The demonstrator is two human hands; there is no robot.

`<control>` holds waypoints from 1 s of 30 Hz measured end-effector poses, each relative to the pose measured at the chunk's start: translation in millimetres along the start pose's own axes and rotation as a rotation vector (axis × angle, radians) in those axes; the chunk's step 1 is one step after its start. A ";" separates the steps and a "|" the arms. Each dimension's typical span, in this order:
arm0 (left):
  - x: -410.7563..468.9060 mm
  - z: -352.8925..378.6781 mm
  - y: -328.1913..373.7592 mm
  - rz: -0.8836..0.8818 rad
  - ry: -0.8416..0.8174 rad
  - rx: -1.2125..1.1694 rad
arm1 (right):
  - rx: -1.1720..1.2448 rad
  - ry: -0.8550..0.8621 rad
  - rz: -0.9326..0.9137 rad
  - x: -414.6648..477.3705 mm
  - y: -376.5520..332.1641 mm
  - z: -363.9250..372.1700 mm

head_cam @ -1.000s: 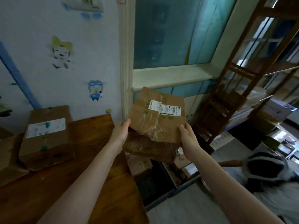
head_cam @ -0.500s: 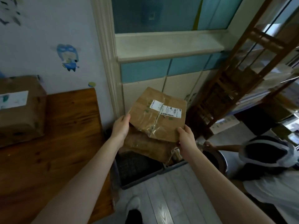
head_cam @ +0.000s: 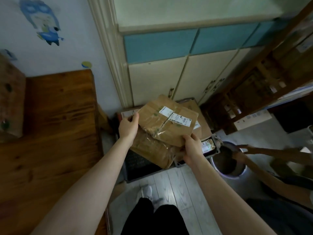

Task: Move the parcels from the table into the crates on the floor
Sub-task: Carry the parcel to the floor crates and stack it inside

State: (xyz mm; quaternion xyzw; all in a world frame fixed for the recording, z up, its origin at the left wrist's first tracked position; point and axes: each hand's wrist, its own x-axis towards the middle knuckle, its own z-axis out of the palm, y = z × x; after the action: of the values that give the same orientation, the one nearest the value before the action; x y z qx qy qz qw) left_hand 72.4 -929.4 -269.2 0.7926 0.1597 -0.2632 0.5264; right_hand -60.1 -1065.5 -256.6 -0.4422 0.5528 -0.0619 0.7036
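I hold a taped brown cardboard parcel (head_cam: 171,122) with a white label between both hands, above the floor crates. My left hand (head_cam: 127,127) grips its left edge and my right hand (head_cam: 193,149) grips its near right corner. The box is tilted, label side up. Beneath it a dark plastic crate (head_cam: 142,168) stands on the floor, and another crate behind it holds several parcels (head_cam: 201,122). At the left edge, one more parcel (head_cam: 10,102) rests on the wooden table (head_cam: 55,126).
Another person's arms (head_cam: 264,160) reach over a round metal bin (head_cam: 228,161) at the right. A wooden shelf unit (head_cam: 260,85) stands at the back right, cabinet doors behind the crates. My legs and a shoe (head_cam: 147,192) are on the pale plank floor.
The parcel has come down from chest height beside the table to just above the crates. My view has tilted down, so the floor and my legs now show.
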 end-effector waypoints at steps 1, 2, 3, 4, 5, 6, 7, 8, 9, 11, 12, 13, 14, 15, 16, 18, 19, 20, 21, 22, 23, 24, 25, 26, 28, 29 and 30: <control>3.4 4.4 -3.6 -0.003 0.023 0.008 | -0.003 0.008 0.008 6.3 3.7 2.1; 5.5 9.3 -5.9 -0.008 0.046 0.017 | 0.004 0.018 0.017 12.5 6.9 4.3; 10.0 15.3 -9.6 -0.019 0.077 0.039 | 0.012 0.025 0.031 21.1 9.7 6.7; 16.6 22.1 -15.4 -0.035 0.103 0.066 | 0.020 0.026 0.047 30.6 13.0 8.9; 21.4 27.4 -19.0 -0.063 0.118 0.103 | 0.036 0.020 0.058 37.0 15.0 11.3; 30.1 34.5 -28.0 -0.103 0.149 0.124 | 0.041 0.007 0.075 48.3 20.5 13.1; 35.1 38.6 -32.1 -0.134 0.180 0.131 | 0.043 -0.001 0.078 54.8 24.5 14.7; 41.7 42.7 -37.6 -0.156 0.214 0.121 | 0.031 -0.011 0.074 61.0 29.5 16.2; 45.7 46.0 -41.1 -0.180 0.250 0.101 | 0.001 -0.022 0.068 68.0 35.5 17.5; 54.9 52.5 -53.4 -0.201 0.314 0.055 | -0.033 -0.025 0.073 79.9 47.6 20.1; 60.4 56.3 -61.6 -0.205 0.337 0.031 | -0.039 -0.018 0.083 87.0 54.4 22.0; 64.6 60.7 -72.4 -0.221 0.355 0.012 | -0.055 -0.007 0.095 95.1 62.8 23.5; 69.5 64.9 -84.1 -0.229 0.361 -0.017 | -0.058 0.003 0.100 101.0 69.7 25.2; 70.1 68.4 -91.2 -0.243 0.355 -0.051 | -0.060 0.013 0.099 103.8 74.6 27.4; 75.6 74.8 -106.2 -0.266 0.366 -0.090 | -0.073 0.016 0.108 111.3 86.0 30.1; 79.5 85.1 -125.0 -0.295 0.354 -0.135 | -0.106 0.035 0.096 118.0 100.7 35.9; 79.6 90.0 -132.5 -0.302 0.334 -0.125 | -0.121 0.045 0.082 120.6 107.1 38.7; 84.8 96.0 -144.0 -0.302 0.319 -0.096 | -0.132 0.055 0.068 124.4 114.7 42.4; 89.4 101.4 -153.4 -0.307 0.304 -0.059 | -0.147 0.065 0.062 130.6 125.5 44.5; 95.0 104.5 -162.0 -0.300 0.307 -0.040 | -0.161 0.070 0.059 133.8 132.9 45.9; 99.5 105.8 -169.5 -0.288 0.312 -0.049 | -0.171 0.065 0.058 137.2 142.2 45.7; 105.5 105.6 -177.2 -0.274 0.324 -0.081 | -0.180 0.061 0.064 138.3 149.5 45.1; 110.8 105.4 -186.6 -0.267 0.337 -0.119 | -0.198 0.049 0.078 143.7 163.0 42.4; 114.3 103.4 -190.7 -0.253 0.344 -0.160 | -0.188 0.041 0.096 145.1 168.4 39.4; 117.7 101.9 -198.1 -0.245 0.323 -0.219 | -0.143 0.024 0.156 152.0 177.4 32.5; 119.5 102.2 -199.0 -0.242 0.312 -0.210 | -0.124 0.016 0.184 159.3 181.2 29.0; 122.9 102.3 -200.0 -0.236 0.307 -0.193 | -0.107 0.008 0.210 167.6 182.8 26.6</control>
State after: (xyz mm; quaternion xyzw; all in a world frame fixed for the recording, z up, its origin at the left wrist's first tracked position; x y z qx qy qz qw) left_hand 40.5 -947.3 -522.7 0.7450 0.3542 -0.1825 0.5350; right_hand -47.5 -1037.5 -504.1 -0.4186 0.6013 0.0401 0.6794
